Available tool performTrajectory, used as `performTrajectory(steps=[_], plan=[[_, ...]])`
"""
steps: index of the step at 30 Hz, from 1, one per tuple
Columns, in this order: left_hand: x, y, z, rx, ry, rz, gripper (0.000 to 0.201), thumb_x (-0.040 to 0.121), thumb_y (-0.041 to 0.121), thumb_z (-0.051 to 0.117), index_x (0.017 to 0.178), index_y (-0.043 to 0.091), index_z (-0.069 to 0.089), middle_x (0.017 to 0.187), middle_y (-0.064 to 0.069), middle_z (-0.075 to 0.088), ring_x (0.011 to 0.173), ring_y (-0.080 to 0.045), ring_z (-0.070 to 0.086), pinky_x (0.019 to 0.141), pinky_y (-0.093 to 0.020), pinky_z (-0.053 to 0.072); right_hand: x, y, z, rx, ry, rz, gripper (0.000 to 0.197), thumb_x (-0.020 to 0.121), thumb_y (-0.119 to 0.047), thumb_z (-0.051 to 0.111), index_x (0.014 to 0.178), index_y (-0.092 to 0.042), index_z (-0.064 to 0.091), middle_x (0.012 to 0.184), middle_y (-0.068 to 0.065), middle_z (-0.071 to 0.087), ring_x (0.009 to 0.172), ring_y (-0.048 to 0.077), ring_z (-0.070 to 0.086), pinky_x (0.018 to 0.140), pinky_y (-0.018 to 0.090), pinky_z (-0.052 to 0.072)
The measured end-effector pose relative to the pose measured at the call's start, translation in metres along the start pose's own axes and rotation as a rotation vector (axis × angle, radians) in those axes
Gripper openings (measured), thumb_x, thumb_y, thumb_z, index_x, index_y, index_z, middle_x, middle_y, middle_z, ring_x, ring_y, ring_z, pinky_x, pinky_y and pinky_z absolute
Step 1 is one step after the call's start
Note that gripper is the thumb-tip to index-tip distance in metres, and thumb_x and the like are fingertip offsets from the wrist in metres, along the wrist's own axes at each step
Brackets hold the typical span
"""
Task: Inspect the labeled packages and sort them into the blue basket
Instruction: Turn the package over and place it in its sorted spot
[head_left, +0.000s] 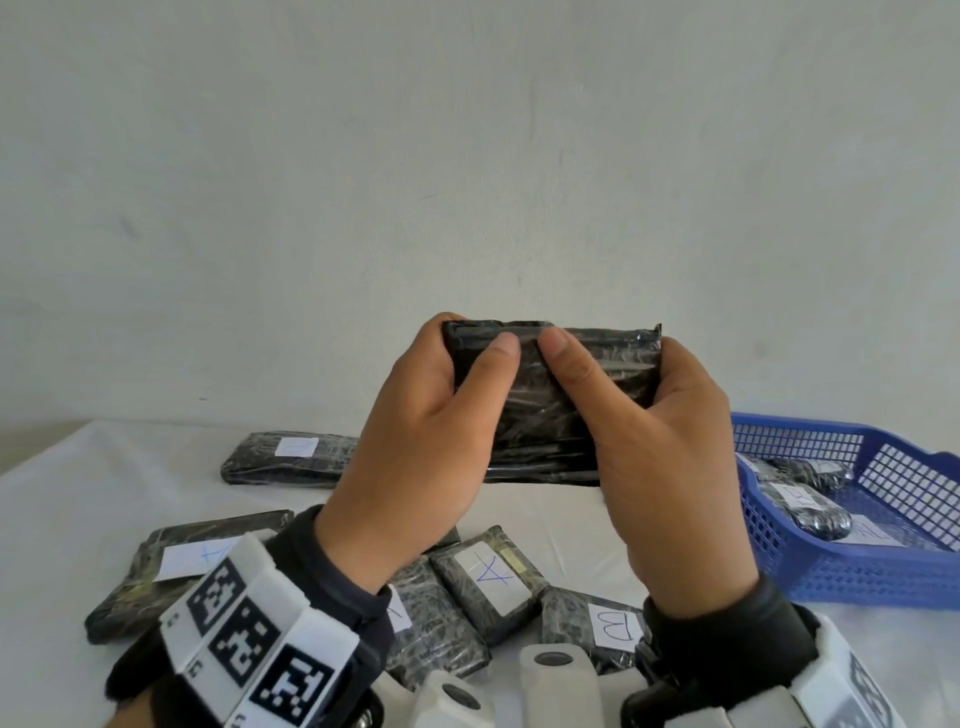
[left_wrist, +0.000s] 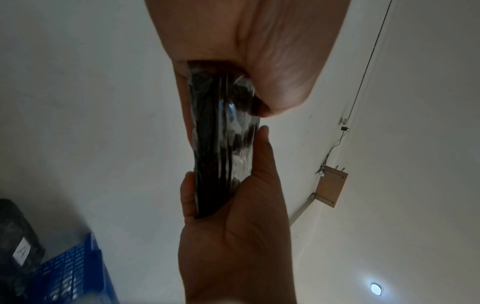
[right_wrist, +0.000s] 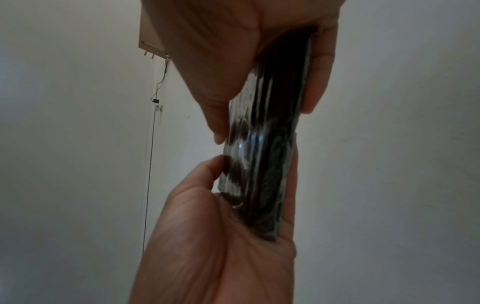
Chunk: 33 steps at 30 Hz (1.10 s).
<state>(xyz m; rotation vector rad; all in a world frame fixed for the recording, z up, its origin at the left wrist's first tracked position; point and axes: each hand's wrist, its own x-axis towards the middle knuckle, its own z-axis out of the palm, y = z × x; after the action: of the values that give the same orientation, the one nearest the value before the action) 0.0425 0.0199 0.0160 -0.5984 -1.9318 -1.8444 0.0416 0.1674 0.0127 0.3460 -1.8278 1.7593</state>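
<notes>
I hold a black plastic-wrapped package (head_left: 545, 436) upright in front of me, above the table. My left hand (head_left: 483, 379) grips its left end and my right hand (head_left: 571, 374) its right end, both thumbs on the near face and fingers behind. No label shows on the side facing me. The wrist views show the package edge-on (left_wrist: 223, 144) (right_wrist: 265, 154) between both hands. The blue basket (head_left: 831, 571) sits at the right with a few labeled packages (head_left: 800, 501) in it.
More black packages lie on the white table below my hands: one marked A (head_left: 488, 577), one marked B (head_left: 613, 623), another A at the left (head_left: 192, 561), and one farther back (head_left: 291, 457). A plain wall stands behind.
</notes>
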Motion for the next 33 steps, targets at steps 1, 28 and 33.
performTrajectory(steps=[1,28,33], plan=[[0.001,0.000,-0.002,-0.007,-0.004,-0.007,0.036,0.104,0.044,0.055,0.106,0.008,0.063,0.097,-0.018,0.071,0.091,-0.032,0.072,0.082,-0.052,0.060,0.001,0.000,-0.001,0.008,-0.009,0.012,0.055,0.073,-0.057,0.087,0.102,-0.014,0.069,0.096,0.007,0.080,0.090,0.027,0.079,0.082,0.054,0.064],[-0.001,-0.010,0.006,-0.207,0.076,0.004,0.024,0.107,0.025,0.052,0.126,0.014,0.060,0.111,-0.007,0.076,0.094,-0.023,0.079,0.064,-0.043,0.065,0.002,0.007,0.004,0.168,0.223,-0.038,0.024,0.095,-0.026,0.074,0.118,-0.018,0.071,0.101,0.011,0.073,0.079,0.012,0.073,0.068,0.031,0.062],[-0.002,-0.007,0.006,-0.190,-0.024,0.052,0.042,0.100,0.023,0.059,0.140,0.022,0.049,0.116,0.004,0.074,0.106,-0.016,0.075,0.076,-0.041,0.066,0.001,0.005,0.007,0.113,0.189,-0.096,0.038,0.090,-0.028,0.078,0.123,-0.018,0.063,0.096,-0.009,0.074,0.087,0.006,0.073,0.073,0.022,0.057]])
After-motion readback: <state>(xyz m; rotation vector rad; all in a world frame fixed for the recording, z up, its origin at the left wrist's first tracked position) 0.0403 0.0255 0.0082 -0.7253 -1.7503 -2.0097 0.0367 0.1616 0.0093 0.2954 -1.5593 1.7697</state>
